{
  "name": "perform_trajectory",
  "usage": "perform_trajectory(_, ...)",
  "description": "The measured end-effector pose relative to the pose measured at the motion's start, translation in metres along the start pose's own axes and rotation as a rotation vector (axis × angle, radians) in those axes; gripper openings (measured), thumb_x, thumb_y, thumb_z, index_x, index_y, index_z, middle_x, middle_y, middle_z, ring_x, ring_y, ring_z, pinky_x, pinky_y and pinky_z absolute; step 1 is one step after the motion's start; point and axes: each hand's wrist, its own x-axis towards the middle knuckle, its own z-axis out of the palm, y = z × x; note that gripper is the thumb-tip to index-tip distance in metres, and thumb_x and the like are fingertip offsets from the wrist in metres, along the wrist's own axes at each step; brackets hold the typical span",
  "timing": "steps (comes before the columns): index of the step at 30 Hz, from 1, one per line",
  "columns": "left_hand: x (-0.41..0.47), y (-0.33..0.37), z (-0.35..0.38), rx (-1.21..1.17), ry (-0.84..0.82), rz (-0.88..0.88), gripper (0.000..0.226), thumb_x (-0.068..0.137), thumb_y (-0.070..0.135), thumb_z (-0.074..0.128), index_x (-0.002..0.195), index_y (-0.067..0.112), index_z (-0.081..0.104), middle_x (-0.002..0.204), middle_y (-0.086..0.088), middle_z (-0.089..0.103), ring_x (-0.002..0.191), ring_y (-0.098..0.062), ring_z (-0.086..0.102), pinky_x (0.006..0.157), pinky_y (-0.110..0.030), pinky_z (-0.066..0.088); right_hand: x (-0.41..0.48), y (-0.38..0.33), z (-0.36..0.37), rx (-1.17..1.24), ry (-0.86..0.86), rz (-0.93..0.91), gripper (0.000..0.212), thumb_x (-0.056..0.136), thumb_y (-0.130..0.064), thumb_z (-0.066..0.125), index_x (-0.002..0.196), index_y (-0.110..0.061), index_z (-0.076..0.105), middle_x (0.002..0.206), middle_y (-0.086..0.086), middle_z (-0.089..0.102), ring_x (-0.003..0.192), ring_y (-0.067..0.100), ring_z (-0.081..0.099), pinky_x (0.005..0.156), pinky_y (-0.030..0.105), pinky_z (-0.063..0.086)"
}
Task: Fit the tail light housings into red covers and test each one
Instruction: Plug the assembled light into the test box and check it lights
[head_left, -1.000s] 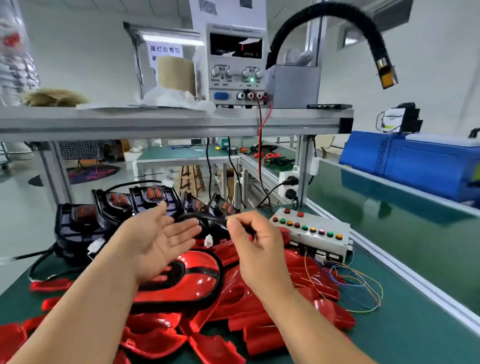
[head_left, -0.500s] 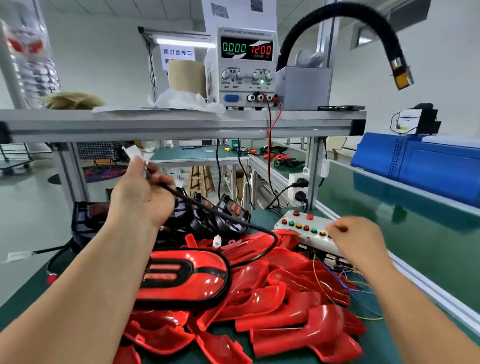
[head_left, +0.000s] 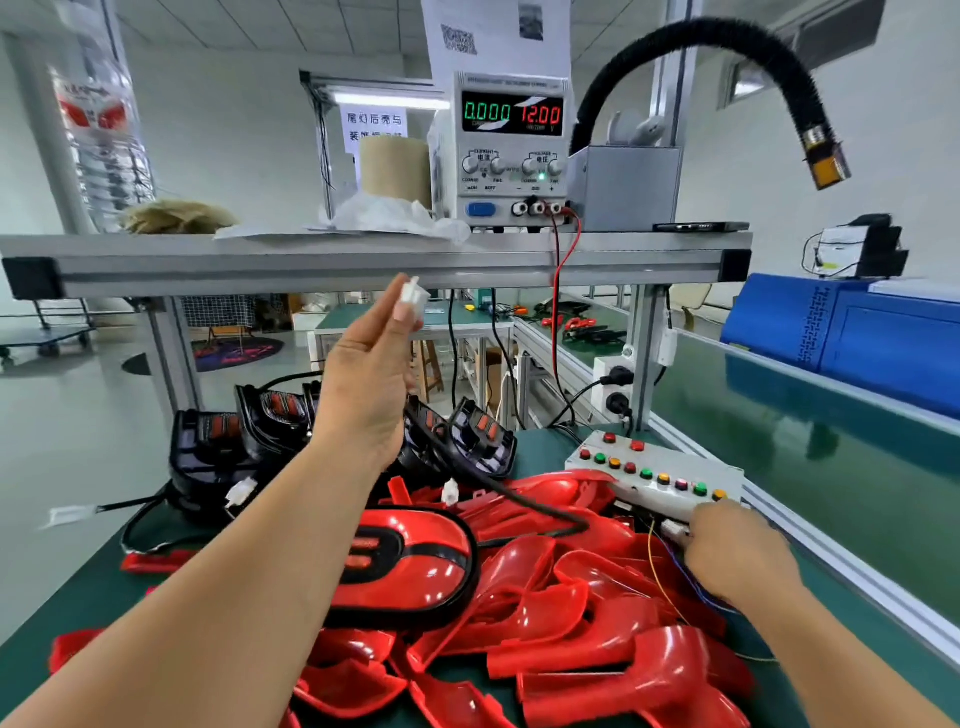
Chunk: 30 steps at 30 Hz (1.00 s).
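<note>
Pinching connector (head_left: 414, 300) aloft, red covers (head_left: 571, 613) crowding table (head_left: 83, 597)

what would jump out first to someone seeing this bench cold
The heap of glossy red covers fills the near bench, with one assembled tail light lying on top at centre. Above it, the left hand pinches a white connector on a black cable, raised before the shelf. On that shelf the power supply glows 0.000 in green and 12.00 in red.

Two hands (head_left: 363, 379) (head_left: 727, 551) — one power supply (head_left: 511, 150)
</note>
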Motion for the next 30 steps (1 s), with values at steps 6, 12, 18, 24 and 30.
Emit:
perform_trajectory(6, -0.007, -0.018, 0.016, 0.201, -0.17, -0.06, 0.016, 0.087, 0.025, 0.062, 0.102, 0.027, 0.069, 0.071, 0.019, 0.069, 0.051, 0.01, 0.052, 0.062, -0.01, 0.036, -0.003, -0.012, -0.045, 0.637, 0.349, -0.066, 0.011, 0.095, -0.023, 0.058, 0.084, -0.023, 0.056, 0.074, 0.001, 0.064, 0.07, 0.025, 0.055, 0.063, 0.033, 0.041)
perform_trajectory(12, -0.009, -0.047, 0.028, 0.326, -0.39, -0.12, 0.019, 0.077, 0.032, 0.065, 0.09, 0.021, 0.072, 0.068, 0.014, 0.069, 0.049, 0.008, 0.052, 0.051, -0.003, 0.038, -0.018, -0.039, -0.077, 0.928, 0.539, -0.371, 0.007, 0.088, -0.014, 0.069, 0.091, -0.017, 0.074, 0.079, -0.018, 0.063, 0.078, -0.002, 0.06, 0.068, 0.008, 0.04)
perform_trajectory(18, -0.013, -0.078, 0.036, 0.603, -0.448, -0.181, 0.049, 0.079, 0.056, 0.054, 0.08, 0.011, 0.073, 0.062, -0.004, 0.055, 0.049, -0.006, 0.038, 0.051, -0.02, 0.031, -0.024, -0.061, -0.066, 0.922, 0.564, -0.529, 0.007, 0.086, -0.01, 0.072, 0.091, -0.012, 0.076, 0.08, -0.004, 0.068, 0.078, 0.015, 0.063, 0.077, 0.041, 0.05)
perform_trajectory(24, -0.011, -0.092, 0.036, 0.726, -0.469, -0.136, 0.051, 0.092, 0.047, 0.055, 0.051, 0.017, 0.051, 0.04, 0.012, 0.037, 0.036, -0.003, 0.025, 0.039, -0.012, 0.023, -0.021, -0.056, -0.045, 0.842, 0.553, -0.514, 0.005, 0.087, -0.014, 0.07, 0.088, -0.018, 0.074, 0.078, -0.004, 0.064, 0.078, 0.019, 0.059, 0.079, 0.051, 0.046)
perform_trajectory(30, -0.01, -0.089, 0.039, 0.785, -0.522, -0.104, 0.076, 0.074, 0.062, 0.052, 0.081, -0.014, 0.059, 0.059, -0.01, 0.039, 0.041, -0.008, 0.026, 0.04, -0.015, 0.024, -0.02, -0.053, -0.038, 0.778, 0.569, -0.476, 0.012, 0.084, -0.027, 0.06, 0.084, -0.024, 0.072, 0.081, -0.009, 0.063, 0.085, 0.013, 0.056, 0.078, 0.036, 0.028)
